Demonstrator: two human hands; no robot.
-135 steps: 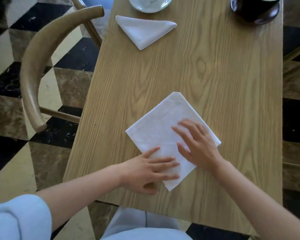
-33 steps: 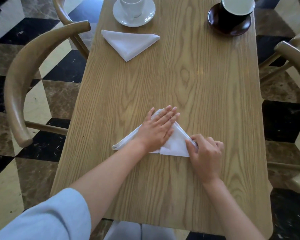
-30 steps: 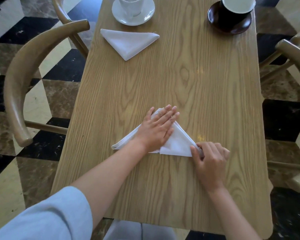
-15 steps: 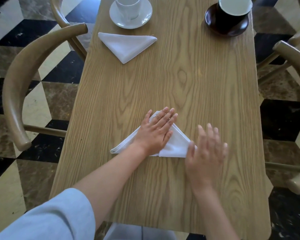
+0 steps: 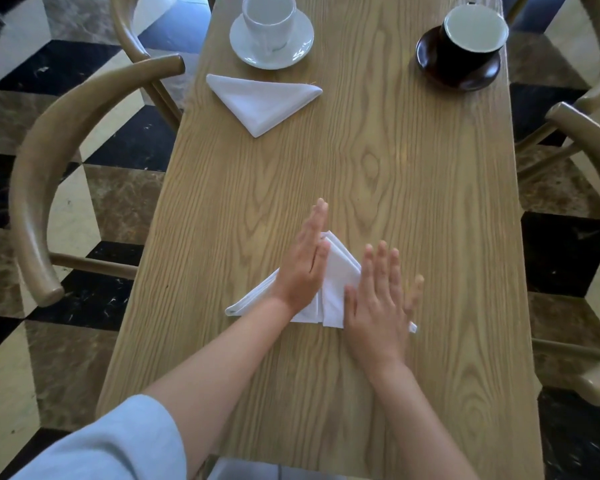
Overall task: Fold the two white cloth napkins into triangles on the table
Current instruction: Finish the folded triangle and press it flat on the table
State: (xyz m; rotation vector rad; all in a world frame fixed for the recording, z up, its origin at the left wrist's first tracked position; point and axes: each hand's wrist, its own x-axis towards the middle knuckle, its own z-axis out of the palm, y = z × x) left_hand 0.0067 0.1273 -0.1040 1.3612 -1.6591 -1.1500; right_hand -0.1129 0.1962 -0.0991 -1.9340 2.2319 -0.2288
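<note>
Shifted onto near napkin (image 5: pixel 336 289): right hand (image 5: pixel 378 306) flat, fingers spread | left hand (image 5: pixel 303 268) edge-on, fingers together | fold edge crosswise under both

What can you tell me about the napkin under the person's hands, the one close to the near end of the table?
The near napkin is plain white cloth, folded into a layered triangle with its apex pointing away from the person and its long edge toward them. It lies flat on the wooden table. The left hand rests across its left half, fingers extended. The right hand lies flat over its right side, with one small corner peeking out beyond it. Fold lines show between the hands.
</note>
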